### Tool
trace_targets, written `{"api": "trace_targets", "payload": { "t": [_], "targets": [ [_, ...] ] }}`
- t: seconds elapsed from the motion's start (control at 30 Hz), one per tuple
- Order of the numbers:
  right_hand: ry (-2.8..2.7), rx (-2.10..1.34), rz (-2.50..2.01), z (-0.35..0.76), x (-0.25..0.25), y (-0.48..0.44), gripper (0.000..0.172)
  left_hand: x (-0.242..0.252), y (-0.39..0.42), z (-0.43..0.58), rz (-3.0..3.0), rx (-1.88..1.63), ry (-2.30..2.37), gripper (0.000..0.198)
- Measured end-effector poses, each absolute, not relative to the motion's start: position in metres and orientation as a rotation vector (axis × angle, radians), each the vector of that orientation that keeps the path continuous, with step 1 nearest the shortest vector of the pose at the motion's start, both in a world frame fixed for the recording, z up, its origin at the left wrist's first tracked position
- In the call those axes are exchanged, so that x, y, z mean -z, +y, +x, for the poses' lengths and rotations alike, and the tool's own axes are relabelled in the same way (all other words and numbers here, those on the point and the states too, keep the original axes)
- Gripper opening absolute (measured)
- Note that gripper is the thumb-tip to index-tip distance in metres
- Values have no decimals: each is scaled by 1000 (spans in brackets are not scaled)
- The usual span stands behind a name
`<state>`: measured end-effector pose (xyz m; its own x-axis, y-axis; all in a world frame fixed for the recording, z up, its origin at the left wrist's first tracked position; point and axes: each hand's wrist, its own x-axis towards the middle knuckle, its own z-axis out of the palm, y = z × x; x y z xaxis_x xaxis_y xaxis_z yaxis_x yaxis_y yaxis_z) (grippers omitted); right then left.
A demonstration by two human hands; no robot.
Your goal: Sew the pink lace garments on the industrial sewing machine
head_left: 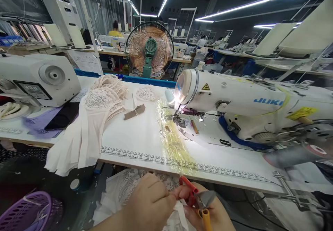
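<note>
Below the table's front edge, my left hand is closed, its fingertips pinching white lace fabric that hangs over my lap. My right hand meets it at the fingertips and also touches the fabric. Small scissors with red and orange handle parts and a metal blade sit in my right hand. The exact spot being pinched is hidden by the fingers. Ahead on the table lies a stack of pale lace bra pieces, with another lace cup behind a brown strip.
A white JUKI sewing machine stands at right, its lamp lit, with crinkled clear yellowish film beside the needle. A second machine and dark phone are at left. A purple basket stands low left; a fan is behind.
</note>
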<state>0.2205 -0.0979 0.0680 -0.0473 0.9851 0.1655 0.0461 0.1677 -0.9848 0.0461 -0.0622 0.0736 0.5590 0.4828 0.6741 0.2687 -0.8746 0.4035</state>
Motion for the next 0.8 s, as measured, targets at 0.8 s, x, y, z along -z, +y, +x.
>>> {"api": "trace_targets", "payload": {
  "t": [0.8],
  "targets": [
    [-1327, -1122, -1329, 227, -71, -100, 25, -89, -63, 50, 1555, -708, 901, 7]
  ]
}}
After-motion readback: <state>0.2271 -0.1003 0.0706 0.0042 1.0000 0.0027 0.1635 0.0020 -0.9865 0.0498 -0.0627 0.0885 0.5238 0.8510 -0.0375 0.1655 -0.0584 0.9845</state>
